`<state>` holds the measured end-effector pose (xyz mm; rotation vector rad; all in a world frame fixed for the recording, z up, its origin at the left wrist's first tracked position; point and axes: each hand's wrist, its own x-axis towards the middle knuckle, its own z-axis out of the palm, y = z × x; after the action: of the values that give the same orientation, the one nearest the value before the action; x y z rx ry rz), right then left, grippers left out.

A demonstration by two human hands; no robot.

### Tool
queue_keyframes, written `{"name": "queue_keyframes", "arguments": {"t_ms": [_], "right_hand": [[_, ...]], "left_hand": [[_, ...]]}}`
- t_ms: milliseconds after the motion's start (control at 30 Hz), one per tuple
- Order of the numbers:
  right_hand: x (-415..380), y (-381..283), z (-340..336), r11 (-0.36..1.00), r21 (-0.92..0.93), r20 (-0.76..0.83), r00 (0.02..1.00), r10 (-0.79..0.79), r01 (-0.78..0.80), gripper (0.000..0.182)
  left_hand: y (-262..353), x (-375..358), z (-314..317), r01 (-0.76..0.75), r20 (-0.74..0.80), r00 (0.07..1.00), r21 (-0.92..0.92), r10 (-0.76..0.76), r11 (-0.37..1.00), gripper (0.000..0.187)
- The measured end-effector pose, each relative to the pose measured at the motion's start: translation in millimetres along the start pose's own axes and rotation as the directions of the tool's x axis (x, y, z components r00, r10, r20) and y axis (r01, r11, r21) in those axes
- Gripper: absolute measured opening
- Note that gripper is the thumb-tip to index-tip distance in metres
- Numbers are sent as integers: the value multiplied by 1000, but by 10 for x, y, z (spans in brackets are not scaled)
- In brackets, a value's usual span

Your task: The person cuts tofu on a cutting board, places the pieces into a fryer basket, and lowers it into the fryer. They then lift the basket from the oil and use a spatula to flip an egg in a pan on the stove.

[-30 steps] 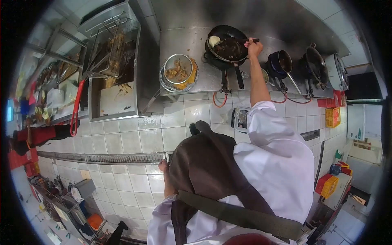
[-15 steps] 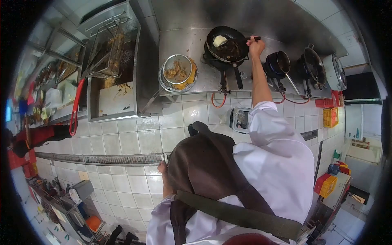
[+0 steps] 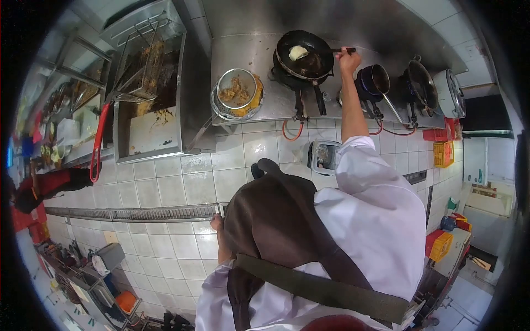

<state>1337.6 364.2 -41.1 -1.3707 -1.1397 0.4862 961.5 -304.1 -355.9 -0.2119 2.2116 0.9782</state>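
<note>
My right hand (image 3: 348, 59) is closed around the handle of a dark cooking utensil (image 3: 333, 51), stretched out over the stove. Its far end reaches into a black frying pan (image 3: 287, 41) on a burner; the shape of that end is hard to make out. A pale, creamy-white lump (image 3: 298, 53) lies in the pan beside the utensil, with dark shiny liquid around it. The pan's handle (image 3: 319, 99) points toward me, untouched. My left hand (image 3: 217, 222) hangs low by the brown apron (image 3: 270, 215), fingers curled; whatever they hold, if anything, is hidden.
Left of the pan, a strainer with fried pieces (image 3: 236, 92) rests over a foil-lined bowl. A fryer (image 3: 149, 132) with wire baskets stands further left. To the right are a saucepan (image 3: 374, 81), a wok (image 3: 422, 88) and a lidded pot (image 3: 451, 95). A bin (image 3: 324, 157) sits on the floor.
The utensil and my right hand have shifted slightly; the pale lump stays at the pan's upper left. The whole view has moved a little. My left hand stays low at my side.
</note>
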Motion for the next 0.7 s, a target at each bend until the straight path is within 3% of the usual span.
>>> {"name": "queue_keyframes", "arguments": {"t_ms": [67,100,167,267,300,333,400,467,567,633,667,700], "right_hand": [[-86,-155,-41,999,18,-23,999,32,-32,11],[-47,-177,-63,999,16,-21,999,33,-33,11],[64,-202,-131,997,-29,-3,998,-67,67,10],[61,-418,-173,999,42,-32,999,-24,25,11],[53,-373,-166,999,39,-27,999,-28,29,11],[21,-280,-165,998,10,-26,998,-57,57,11],[-37,-155,-164,996,-20,-16,996,-86,85,11],[-123,-129,-156,1000,-13,-25,999,-26,26,11],[-94,-228,-214,998,-18,-25,998,-58,57,9],[-1,-198,-191,996,36,-45,996,-77,79,8],[14,-124,-197,996,36,-44,996,-79,80,8],[22,-62,-199,995,-26,-34,994,-102,101,8]], "left_hand": [[-15,53,7,-20,-33,999,176,27,984,27],[-8,22,-12,-18,-33,999,177,24,984,27],[78,-118,-60,-52,31,998,-14,52,999,27],[-53,-4,-61,-30,51,998,-82,34,996,29],[-51,8,-54,-8,0,1000,30,8,1000,31],[-37,-25,-50,-2,2,1000,26,2,1000,31],[18,-122,-114,-80,55,996,141,72,987,31],[161,-349,-178,-61,28,998,112,58,992,32],[84,-350,-252,9,30,999,66,-11,998,31],[-152,-201,-268,-210,73,977,223,199,952,28],[-182,-164,-250,-210,73,977,221,198,952,28],[-103,-193,-236,-109,-7,994,160,112,981,26]]}}
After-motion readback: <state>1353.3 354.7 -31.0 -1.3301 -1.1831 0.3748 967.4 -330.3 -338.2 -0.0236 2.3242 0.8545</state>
